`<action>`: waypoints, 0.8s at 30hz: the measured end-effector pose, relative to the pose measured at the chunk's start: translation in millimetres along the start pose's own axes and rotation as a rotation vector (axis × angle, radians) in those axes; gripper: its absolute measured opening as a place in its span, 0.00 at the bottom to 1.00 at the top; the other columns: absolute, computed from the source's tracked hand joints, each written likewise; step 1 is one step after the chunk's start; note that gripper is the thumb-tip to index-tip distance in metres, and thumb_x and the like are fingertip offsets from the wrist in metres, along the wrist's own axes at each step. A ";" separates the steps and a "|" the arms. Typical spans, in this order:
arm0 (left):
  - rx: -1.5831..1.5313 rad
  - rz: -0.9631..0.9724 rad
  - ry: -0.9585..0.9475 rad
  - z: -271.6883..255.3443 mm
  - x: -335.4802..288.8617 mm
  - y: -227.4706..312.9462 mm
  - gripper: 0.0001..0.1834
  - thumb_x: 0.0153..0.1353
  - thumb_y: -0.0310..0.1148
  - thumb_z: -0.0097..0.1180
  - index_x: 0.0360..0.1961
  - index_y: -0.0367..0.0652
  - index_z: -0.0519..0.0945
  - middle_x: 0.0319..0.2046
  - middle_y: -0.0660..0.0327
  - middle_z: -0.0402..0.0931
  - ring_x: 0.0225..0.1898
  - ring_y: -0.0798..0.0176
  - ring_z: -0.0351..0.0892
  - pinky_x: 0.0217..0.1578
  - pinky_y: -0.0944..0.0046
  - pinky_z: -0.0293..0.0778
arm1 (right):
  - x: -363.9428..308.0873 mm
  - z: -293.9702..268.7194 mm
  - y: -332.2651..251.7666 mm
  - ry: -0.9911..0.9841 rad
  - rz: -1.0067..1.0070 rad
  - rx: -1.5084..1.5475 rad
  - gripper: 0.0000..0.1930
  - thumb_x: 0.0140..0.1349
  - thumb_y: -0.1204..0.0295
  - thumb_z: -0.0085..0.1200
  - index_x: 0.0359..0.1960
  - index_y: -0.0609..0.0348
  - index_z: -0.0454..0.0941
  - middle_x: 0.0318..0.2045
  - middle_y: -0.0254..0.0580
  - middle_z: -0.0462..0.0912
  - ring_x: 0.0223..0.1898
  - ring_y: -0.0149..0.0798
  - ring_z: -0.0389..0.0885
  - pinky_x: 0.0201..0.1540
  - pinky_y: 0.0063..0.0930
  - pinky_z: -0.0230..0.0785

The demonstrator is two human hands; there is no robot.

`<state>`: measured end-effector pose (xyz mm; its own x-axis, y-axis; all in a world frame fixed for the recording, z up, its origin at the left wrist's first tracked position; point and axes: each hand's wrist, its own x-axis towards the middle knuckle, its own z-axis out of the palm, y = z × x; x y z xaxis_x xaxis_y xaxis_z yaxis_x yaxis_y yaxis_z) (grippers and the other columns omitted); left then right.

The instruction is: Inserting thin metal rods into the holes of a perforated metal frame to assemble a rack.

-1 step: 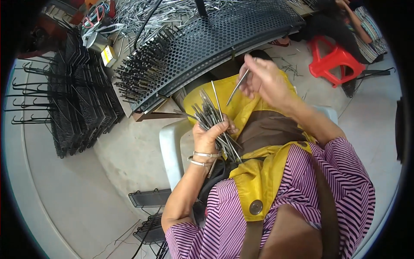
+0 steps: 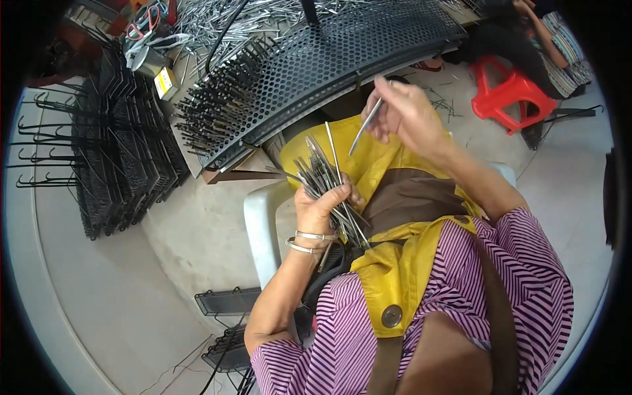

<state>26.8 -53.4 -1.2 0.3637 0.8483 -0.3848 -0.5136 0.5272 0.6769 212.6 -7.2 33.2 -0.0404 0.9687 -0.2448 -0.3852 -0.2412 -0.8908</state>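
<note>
L hand [image 2: 317, 205] wrapped round a bundle of thin metal rods [image 2: 320, 176], thumb across the front; rods fan out above the fist, tails poke out below. R hand [image 2: 409, 118], up & to the right of that fist, pinches a single rod [image 2: 364, 130] btwn thumb & fingers, tip slanting down toward the bundle, not touching it.

Handling (my guess): one rod = light, stiff, smooth, prob. a bit slippery; bundle heavier, rods apt to slide lengthwise if squeeze slackens. Best hold: bundle round its middle, single rod nr its upper end. Not fragile, tho ends may be pokey.

Vs earlier frame: R hand + its rod a touch higher, slightly farther from the bundle; L grip looks approx. same.

Under both hands: yellow apron [image 2: 388, 283]. Beyond L fist, up-left: perforated black panel [image 2: 316, 72] w/ dark rods [image 2: 217, 99] packed upright at its left end; loose rod pile [image 2: 224, 29] behind. Far right of R hand: red stool [image 2: 513, 99].
</note>
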 end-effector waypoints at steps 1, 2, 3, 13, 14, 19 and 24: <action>-0.009 -0.002 0.001 0.0 -0.3 2.8 0.08 0.44 0.20 0.55 0.28 0.33 0.72 0.19 0.57 0.72 0.19 0.63 0.72 0.21 0.66 0.73 | 8.7 -1.2 -3.5 -0.036 -0.067 -0.085 0.14 0.60 0.62 0.42 0.23 0.60 0.69 0.17 0.37 0.74 0.14 0.24 0.69 0.14 0.13 0.59; 0.016 -0.002 0.010 -0.9 -1.0 5.6 0.08 0.44 0.20 0.55 0.28 0.32 0.72 0.19 0.58 0.71 0.18 0.64 0.72 0.21 0.67 0.72 | 15.5 -1.0 -6.7 -0.075 -0.135 -0.169 0.14 0.60 0.64 0.43 0.23 0.61 0.69 0.18 0.37 0.74 0.14 0.24 0.70 0.14 0.13 0.59; 0.040 -0.001 0.020 -2.1 -1.9 8.3 0.07 0.44 0.19 0.54 0.27 0.32 0.72 0.18 0.58 0.71 0.17 0.64 0.71 0.20 0.67 0.72 | 21.6 2.2 -9.3 -0.079 -0.130 -0.175 0.14 0.60 0.64 0.43 0.23 0.61 0.69 0.18 0.37 0.74 0.14 0.24 0.70 0.14 0.13 0.59; 0.032 0.159 0.253 -20.2 -15.3 11.7 0.08 0.45 0.18 0.52 0.28 0.36 0.69 0.20 0.59 0.71 0.18 0.66 0.71 0.18 0.67 0.70 | 85.9 86.5 10.8 -0.097 -0.649 -0.418 0.10 0.54 0.75 0.51 0.35 0.69 0.68 0.19 0.40 0.77 0.17 0.25 0.75 0.16 0.13 0.68; 0.021 0.165 0.281 -20.4 -15.5 12.6 0.08 0.45 0.18 0.52 0.28 0.36 0.69 0.20 0.59 0.71 0.18 0.66 0.70 0.18 0.67 0.70 | 94.5 94.3 15.8 -0.081 -0.741 -0.467 0.09 0.54 0.75 0.51 0.33 0.68 0.69 0.19 0.39 0.77 0.17 0.25 0.75 0.17 0.13 0.68; -0.032 0.166 0.318 -27.9 -8.9 19.7 0.09 0.44 0.17 0.52 0.29 0.36 0.69 0.20 0.59 0.70 0.17 0.65 0.70 0.18 0.67 0.69 | 123.1 111.9 35.9 0.009 -1.027 -0.663 0.07 0.52 0.75 0.53 0.30 0.65 0.70 0.18 0.39 0.77 0.17 0.26 0.76 0.18 0.14 0.69; -0.040 0.199 0.327 -30.3 -4.6 25.4 0.10 0.44 0.17 0.52 0.30 0.36 0.68 0.22 0.59 0.71 0.18 0.66 0.70 0.18 0.68 0.69 | 128.1 109.1 49.1 0.025 -1.251 -1.033 0.09 0.47 0.73 0.57 0.28 0.64 0.71 0.15 0.42 0.75 0.17 0.35 0.77 0.19 0.21 0.69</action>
<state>-11.5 -42.4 -1.3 -0.0103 0.9014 -0.4329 -0.5811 0.3470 0.7362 87.9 111.5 -0.2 -0.1765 0.5802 0.7951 0.5868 0.7106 -0.3882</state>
